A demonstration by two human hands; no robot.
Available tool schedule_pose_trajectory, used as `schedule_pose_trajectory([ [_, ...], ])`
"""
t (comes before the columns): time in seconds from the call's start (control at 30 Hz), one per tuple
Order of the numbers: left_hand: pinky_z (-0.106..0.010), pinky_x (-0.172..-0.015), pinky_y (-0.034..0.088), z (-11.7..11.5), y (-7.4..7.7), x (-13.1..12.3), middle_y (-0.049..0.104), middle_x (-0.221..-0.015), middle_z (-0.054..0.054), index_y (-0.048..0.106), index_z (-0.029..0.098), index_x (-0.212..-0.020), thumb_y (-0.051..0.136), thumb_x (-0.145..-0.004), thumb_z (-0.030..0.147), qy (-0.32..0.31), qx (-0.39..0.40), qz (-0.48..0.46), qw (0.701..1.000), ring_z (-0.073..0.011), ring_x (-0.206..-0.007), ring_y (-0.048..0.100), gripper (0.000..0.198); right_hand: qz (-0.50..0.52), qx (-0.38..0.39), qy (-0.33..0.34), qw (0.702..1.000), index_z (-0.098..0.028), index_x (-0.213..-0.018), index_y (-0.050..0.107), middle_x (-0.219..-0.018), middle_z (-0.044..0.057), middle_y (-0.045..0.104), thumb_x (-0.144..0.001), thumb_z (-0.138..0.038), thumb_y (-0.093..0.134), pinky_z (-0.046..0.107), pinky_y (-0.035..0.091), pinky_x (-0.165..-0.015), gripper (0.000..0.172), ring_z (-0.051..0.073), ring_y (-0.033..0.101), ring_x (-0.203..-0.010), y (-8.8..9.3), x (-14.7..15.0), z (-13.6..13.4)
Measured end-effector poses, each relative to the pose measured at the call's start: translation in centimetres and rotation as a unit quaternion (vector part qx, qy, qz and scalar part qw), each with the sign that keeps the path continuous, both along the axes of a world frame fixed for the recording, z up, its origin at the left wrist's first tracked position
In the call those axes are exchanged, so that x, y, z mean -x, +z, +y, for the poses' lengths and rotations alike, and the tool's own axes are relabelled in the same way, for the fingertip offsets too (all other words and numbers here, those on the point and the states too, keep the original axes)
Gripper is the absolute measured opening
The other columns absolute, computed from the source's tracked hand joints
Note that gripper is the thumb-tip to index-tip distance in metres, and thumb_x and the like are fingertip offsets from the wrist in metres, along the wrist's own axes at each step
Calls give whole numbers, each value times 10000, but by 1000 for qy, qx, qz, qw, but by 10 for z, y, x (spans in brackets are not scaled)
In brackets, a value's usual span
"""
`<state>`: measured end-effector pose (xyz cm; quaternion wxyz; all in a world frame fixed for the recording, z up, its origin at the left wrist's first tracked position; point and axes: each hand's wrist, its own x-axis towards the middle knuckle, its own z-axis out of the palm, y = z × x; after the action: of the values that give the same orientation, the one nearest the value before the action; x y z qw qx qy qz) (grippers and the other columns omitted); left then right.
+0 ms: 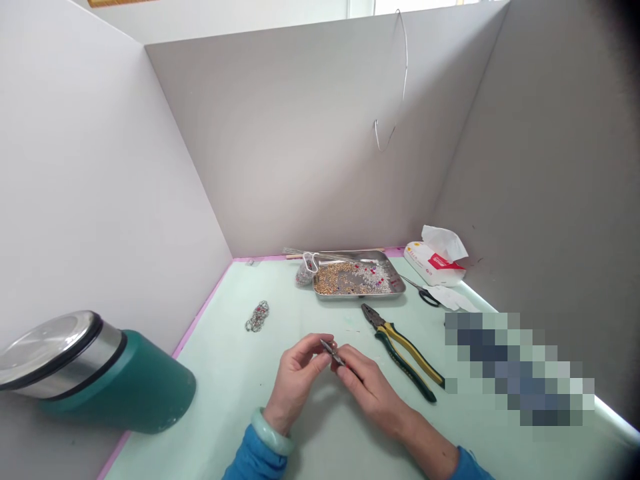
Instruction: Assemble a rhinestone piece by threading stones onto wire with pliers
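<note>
My right hand [367, 383] is closed round small pliers [332, 353], whose metal jaws point up and to the left; a bit of red handle shows by the fingers. Thumb and fingers of my left hand [300, 373] pinch together right at the jaws. Whatever lies between those fingertips is too small to make out. A large pair of combination pliers [405, 353] with green and yellow handles lies to the right of my hands. On the left, a small beaded chain [257, 316] rests in a heap.
A metal tray [360, 295] of gold, clear and red beads stands at the back, beside a small bag [304, 273]. Scissors [427, 296] and a tissue pack [435, 262] are at back right. A green tumbler [130, 380] stands front left. Grey partitions [300, 147] surround the table.
</note>
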<state>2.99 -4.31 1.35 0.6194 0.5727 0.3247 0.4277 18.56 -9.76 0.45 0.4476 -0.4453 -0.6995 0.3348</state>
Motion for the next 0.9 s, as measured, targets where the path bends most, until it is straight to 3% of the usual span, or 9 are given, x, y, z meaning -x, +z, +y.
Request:
schedule_pose_trajectory([
  [0.33, -317, -807, 488, 2, -2, 0, 662, -851, -64, 661, 153, -974, 657, -754, 257, 20, -68, 47, 996, -176, -811, 601, 243, -36, -16, -10, 999, -191, -957, 519, -868, 37, 520, -960, -289, 325, 291, 400, -727, 216, 159, 484, -791, -2, 1, -1],
  [0.53, -317, -760, 514, 1, -2, 0, 666, -848, -59, 657, 148, -965, 643, -768, 269, 15, -54, 26, 998, -172, -747, 628, 232, -54, -23, -9, 998, -189, -960, 498, -901, 45, 518, -959, -258, 320, 306, 397, -755, 191, 166, 472, -831, 0, 0, -1],
  [0.67, -313, -788, 503, 1, -1, 0, 686, -858, -68, 670, 148, -939, 623, -783, 286, 25, -67, 46, 996, -186, -806, 631, 213, -58, -31, 2, 998, -187, -972, 499, -889, 46, 520, -958, -240, 318, 302, 406, -743, 189, 163, 479, -816, 0, 0, -2],
  [0.9, -310, -779, 506, 0, -2, 0, 677, -874, -62, 662, 153, -948, 634, -777, 279, 25, -59, 31, 997, -181, -799, 628, 215, -100, -56, -33, 993, -192, -972, 493, -889, 54, 526, -909, -182, 395, 319, 411, -734, 117, 185, 477, -833, -2, 3, -1],
])
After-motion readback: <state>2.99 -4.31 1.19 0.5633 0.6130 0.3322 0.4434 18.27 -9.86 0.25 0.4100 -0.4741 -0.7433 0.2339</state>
